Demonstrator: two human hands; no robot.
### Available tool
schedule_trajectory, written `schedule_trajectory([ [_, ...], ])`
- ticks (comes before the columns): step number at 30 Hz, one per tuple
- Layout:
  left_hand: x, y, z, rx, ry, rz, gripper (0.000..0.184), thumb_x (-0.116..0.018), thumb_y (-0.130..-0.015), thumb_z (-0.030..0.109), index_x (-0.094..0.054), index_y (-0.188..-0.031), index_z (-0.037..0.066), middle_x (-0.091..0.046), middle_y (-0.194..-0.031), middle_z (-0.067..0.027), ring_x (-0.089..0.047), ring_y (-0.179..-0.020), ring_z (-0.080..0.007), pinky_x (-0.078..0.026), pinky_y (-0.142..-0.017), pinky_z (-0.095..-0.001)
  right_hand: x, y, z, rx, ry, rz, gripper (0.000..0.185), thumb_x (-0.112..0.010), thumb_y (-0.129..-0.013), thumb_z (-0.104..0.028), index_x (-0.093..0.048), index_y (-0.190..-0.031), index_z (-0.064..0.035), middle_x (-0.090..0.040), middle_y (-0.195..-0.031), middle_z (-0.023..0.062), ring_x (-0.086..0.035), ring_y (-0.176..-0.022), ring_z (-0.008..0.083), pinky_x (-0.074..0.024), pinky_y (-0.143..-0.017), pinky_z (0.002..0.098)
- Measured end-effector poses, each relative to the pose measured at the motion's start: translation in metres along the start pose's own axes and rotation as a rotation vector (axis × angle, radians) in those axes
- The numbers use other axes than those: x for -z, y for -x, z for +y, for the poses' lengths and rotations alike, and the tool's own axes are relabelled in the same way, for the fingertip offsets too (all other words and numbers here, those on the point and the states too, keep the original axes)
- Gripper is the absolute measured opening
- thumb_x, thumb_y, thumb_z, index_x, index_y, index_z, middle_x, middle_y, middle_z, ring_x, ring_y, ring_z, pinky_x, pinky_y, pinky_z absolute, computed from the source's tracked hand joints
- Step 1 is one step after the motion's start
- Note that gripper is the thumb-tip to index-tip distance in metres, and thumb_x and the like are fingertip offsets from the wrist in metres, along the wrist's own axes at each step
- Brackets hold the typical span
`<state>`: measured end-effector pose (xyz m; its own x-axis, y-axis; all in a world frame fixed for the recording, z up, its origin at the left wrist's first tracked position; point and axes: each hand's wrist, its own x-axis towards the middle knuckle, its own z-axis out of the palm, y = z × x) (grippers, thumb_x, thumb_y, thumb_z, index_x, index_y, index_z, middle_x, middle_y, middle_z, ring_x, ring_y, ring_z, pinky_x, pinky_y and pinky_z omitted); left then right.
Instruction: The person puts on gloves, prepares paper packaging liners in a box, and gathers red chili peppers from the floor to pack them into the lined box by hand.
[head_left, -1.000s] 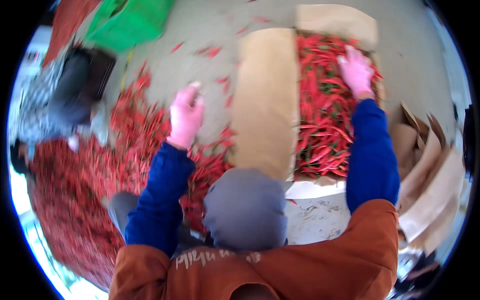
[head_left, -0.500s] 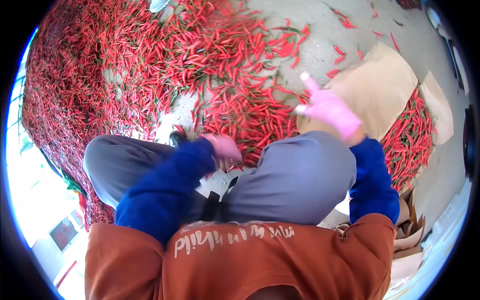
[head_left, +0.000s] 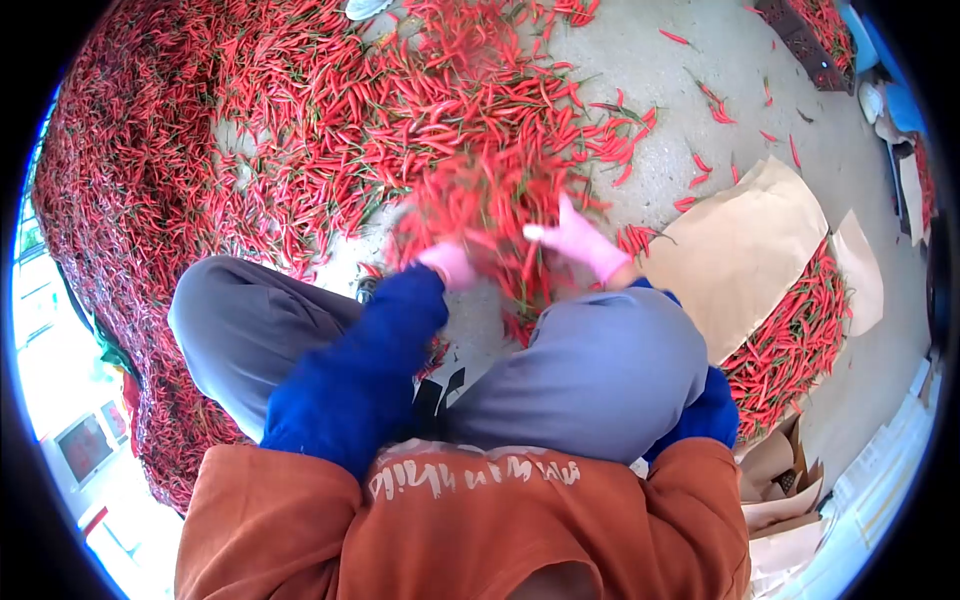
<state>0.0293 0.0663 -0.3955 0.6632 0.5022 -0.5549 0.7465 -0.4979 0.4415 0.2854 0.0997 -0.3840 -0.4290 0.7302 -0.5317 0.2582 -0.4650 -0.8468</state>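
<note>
Loose red chili peppers point(head_left: 505, 215) with green stems are blurred by motion between my two hands. My left hand point(head_left: 452, 265), in a pink glove, is at the near left side of these peppers, its fingers smeared and partly hidden. On their right side is my right hand point(head_left: 585, 245), gloved in pink with a white fingertip. Its thumb and a finger are stretched apart, touching or very near the peppers. Whether any pepper is gripped does not show.
A large chili heap point(head_left: 130, 200) rises at the left. Brown paper point(head_left: 745, 250) partly covers more chilies point(head_left: 795, 330) on my right. A dark crate point(head_left: 805, 45) of chilies stands at the far right. Folded cardboard point(head_left: 780, 480) lies by my right elbow. My bent knees flank the work area.
My right hand has swung left from over the brown paper to the peppers. My left hand has moved slightly forward. Peppers between the hands are now stirred, and the view has shifted.
</note>
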Motion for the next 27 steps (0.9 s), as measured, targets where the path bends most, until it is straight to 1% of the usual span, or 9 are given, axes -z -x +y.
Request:
schedule_trajectory([
  [4,0.109,0.0,-0.082,0.341,0.0,-0.049,0.035,-0.059,-0.084,0.026,-0.062,-0.118,0.019,-0.064,-0.111,-0.0097,-0.061,-0.102,-0.0287,-0.049,-0.089,-0.0382,0.003,-0.063,-0.054,0.215,0.085,0.048,0.104,-0.078,-0.074,-0.028,-0.01,-0.146,0.0019,-0.035,-0.143,0.0206,-0.033,-0.134,0.0269,-0.0276,-0.11,0.0375],
  [5,0.12,-0.009,-0.145,-0.066,-0.434,-0.167,0.031,-0.063,-0.08,0.024,-0.066,-0.111,0.018,-0.066,-0.103,-0.0095,-0.063,-0.095,-0.0294,-0.051,-0.085,-0.039,0.006,-0.079,-0.05,0.145,0.108,0.096,0.106,-0.078,-0.075,-0.029,-0.007,-0.147,0.0013,-0.03,-0.146,0.023,-0.029,-0.136,0.0294,-0.0234,-0.112,0.0377],
  [8,0.273,0.044,-0.137,0.322,0.041,-0.295,0.034,-0.068,-0.08,0.022,-0.064,-0.11,0.007,-0.067,-0.102,-0.0104,-0.067,-0.082,-0.0194,-0.057,-0.071,-0.0342,0.033,-0.066,-0.112,-0.11,0.253,-0.044,0.102,-0.078,-0.075,-0.03,-0.011,-0.149,-0.0065,-0.028,-0.146,0.027,-0.04,-0.13,0.0305,-0.0485,-0.092,0.0386],
  [11,0.346,0.102,-0.201,0.606,-0.065,-0.267,0.043,-0.067,-0.075,0.027,-0.064,-0.111,0.004,-0.064,-0.109,-0.0158,-0.067,-0.082,-0.0262,-0.056,-0.069,-0.0351,0.077,-0.066,-0.13,0.064,0.193,0.32,0.081,-0.075,-0.076,-0.034,-0.034,-0.14,-0.0033,-0.061,-0.115,0.0188,-0.062,-0.1,0.0244,-0.0537,-0.077,0.0353],
  [14,0.31,0.169,-0.274,0.641,0.113,0.053,0.076,-0.068,-0.079,0.038,-0.037,-0.14,0.005,-0.06,-0.118,-0.0197,-0.064,-0.097,-0.0304,-0.055,-0.078,-0.0369,0.145,-0.086,-0.083,0.053,0.75,0.797,0.094,-0.068,-0.077,-0.05,-0.028,-0.139,0.0088,-0.044,-0.133,0.0309,-0.046,-0.123,0.0396,-0.0381,-0.103,0.0414],
  [18,0.124,0.231,-0.387,0.966,0.314,0.618,0.089,-0.062,-0.08,0.058,-0.032,-0.141,0.001,-0.056,-0.122,-0.0268,-0.051,-0.12,-0.0343,-0.038,-0.102,-0.0438,0.103,-0.087,-0.062,-0.364,0.359,0.598,0.103,-0.063,-0.076,-0.061,-0.017,-0.146,-0.0011,-0.024,-0.146,0.0301,-0.027,-0.135,0.0421,-0.0275,-0.109,0.0468],
  [20,-0.036,0.237,-0.494,0.815,0.705,0.71,0.087,-0.06,-0.081,0.06,-0.032,-0.142,0.003,-0.045,-0.13,-0.0328,-0.046,-0.122,-0.0429,-0.038,-0.102,-0.0437,0.067,-0.1,-0.065,-0.394,0.43,0.486,0.104,-0.062,-0.076,-0.064,-0.015,-0.148,-0.0063,-0.017,-0.15,0.0275,-0.02,-0.139,0.0411,-0.0233,-0.109,0.0538],
  [24,0.028,0.159,-0.3,0.805,0.174,0.951,0.09,-0.061,-0.078,0.063,-0.031,-0.143,0.01,-0.022,-0.142,-0.0374,-0.031,-0.129,-0.0511,-0.033,-0.105,-0.0493,-0.004,-0.122,-0.13,-0.497,-0.01,0.278,0.113,-0.064,-0.076,-0.064,0.007,-0.149,-0.0153,-0.005,-0.156,0.0143,-0.014,-0.141,0.0303,-0.0259,-0.104,0.061],
  [27,0.068,0.12,-0.25,0.752,0.598,0.931,0.095,-0.067,-0.075,0.061,-0.028,-0.144,0.009,-0.019,-0.142,-0.0365,-0.029,-0.131,-0.0491,-0.03,-0.107,-0.0474,-0.042,-0.16,-0.134,-0.476,-0.249,0.129,0.125,-0.071,-0.071,-0.062,0.014,-0.148,-0.0121,-0.008,-0.155,0.017,-0.015,-0.141,0.0299,-0.0249,-0.107,0.0559],
])
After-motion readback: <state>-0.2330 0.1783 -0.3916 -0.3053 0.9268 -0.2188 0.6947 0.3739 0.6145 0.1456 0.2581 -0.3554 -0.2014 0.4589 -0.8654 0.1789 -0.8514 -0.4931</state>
